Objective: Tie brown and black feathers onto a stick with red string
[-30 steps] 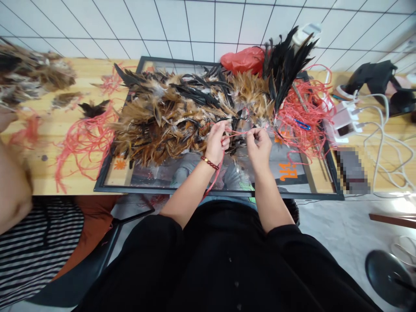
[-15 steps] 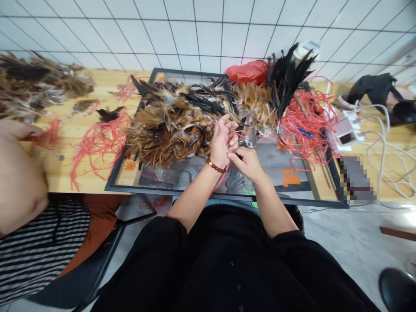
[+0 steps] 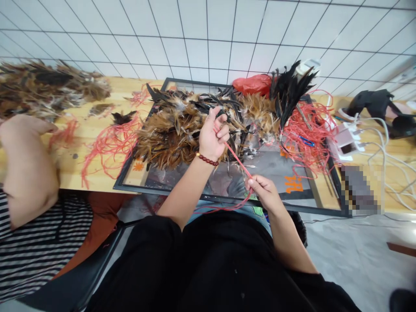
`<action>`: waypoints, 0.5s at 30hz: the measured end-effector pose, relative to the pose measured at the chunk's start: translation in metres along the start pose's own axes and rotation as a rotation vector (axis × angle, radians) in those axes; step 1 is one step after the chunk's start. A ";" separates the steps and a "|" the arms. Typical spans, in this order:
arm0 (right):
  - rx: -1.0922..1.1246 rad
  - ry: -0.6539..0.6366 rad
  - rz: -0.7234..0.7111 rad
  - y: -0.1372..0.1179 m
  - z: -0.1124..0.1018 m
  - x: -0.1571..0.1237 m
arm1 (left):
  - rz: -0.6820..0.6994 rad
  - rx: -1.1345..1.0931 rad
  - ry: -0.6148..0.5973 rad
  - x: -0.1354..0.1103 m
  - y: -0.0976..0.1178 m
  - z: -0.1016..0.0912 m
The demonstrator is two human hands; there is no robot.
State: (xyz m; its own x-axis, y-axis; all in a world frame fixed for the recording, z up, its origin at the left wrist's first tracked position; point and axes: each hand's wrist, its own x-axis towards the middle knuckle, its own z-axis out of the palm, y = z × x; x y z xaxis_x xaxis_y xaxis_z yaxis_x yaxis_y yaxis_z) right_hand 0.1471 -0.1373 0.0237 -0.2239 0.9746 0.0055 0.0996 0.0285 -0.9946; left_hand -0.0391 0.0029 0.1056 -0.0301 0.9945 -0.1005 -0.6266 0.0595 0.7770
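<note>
A red string (image 3: 238, 160) is stretched slantwise between my two hands, and its slack loops down over my lap. My left hand (image 3: 214, 133), palm up with fingers curled, grips the upper end; a beaded bracelet circles that wrist. Lower and to the right, my right hand (image 3: 262, 189) pinches the string between thumb and fingers. Behind my left hand spreads a heap of brown and black feathers (image 3: 172, 138), lying on a black-framed glass panel (image 3: 195, 180). Whether a feather is inside my left hand, I cannot tell.
Tangled red string (image 3: 312, 134) lies right, beside upright black feathers (image 3: 286, 93) and a red plastic bag (image 3: 253, 85). A white charger (image 3: 347, 143) with cables sits farther right. At left are more string (image 3: 110, 145), a feather pile (image 3: 42, 86) and a co-worker's arm (image 3: 29, 160).
My right hand has drawn away from my left, down and to the right, and the string between them is now taut. The view has shifted slightly.
</note>
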 end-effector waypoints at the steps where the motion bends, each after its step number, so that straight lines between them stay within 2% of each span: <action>1: -0.073 -0.029 -0.003 -0.003 -0.002 -0.002 | -0.033 -0.027 -0.018 -0.005 0.000 0.003; 2: -0.132 -0.037 -0.009 -0.006 -0.003 -0.002 | -0.072 -0.057 -0.042 -0.011 0.000 0.007; 4: -0.136 0.042 -0.016 -0.016 -0.002 0.002 | -0.150 -0.116 -0.102 -0.025 -0.004 0.016; 7: 0.159 0.205 0.018 -0.034 0.007 0.014 | -0.229 -0.162 -0.213 -0.045 -0.017 0.027; 10: 0.457 0.120 0.135 -0.049 0.019 0.025 | -0.229 -0.154 -0.323 -0.054 -0.030 0.030; 13: 0.497 0.045 0.271 -0.052 0.028 0.028 | -0.182 -0.124 -0.356 -0.050 -0.037 0.026; 15: 0.508 0.104 0.288 -0.048 0.030 0.026 | -0.128 -0.094 -0.315 -0.048 -0.040 0.020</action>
State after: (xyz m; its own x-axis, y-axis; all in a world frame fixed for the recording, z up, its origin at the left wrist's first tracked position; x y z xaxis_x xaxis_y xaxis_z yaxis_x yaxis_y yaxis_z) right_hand 0.1074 -0.1195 0.0681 -0.1583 0.9447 -0.2871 -0.3400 -0.3251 -0.8825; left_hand 0.0025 -0.0454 0.0920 0.2861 0.9581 0.0150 -0.6793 0.1918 0.7084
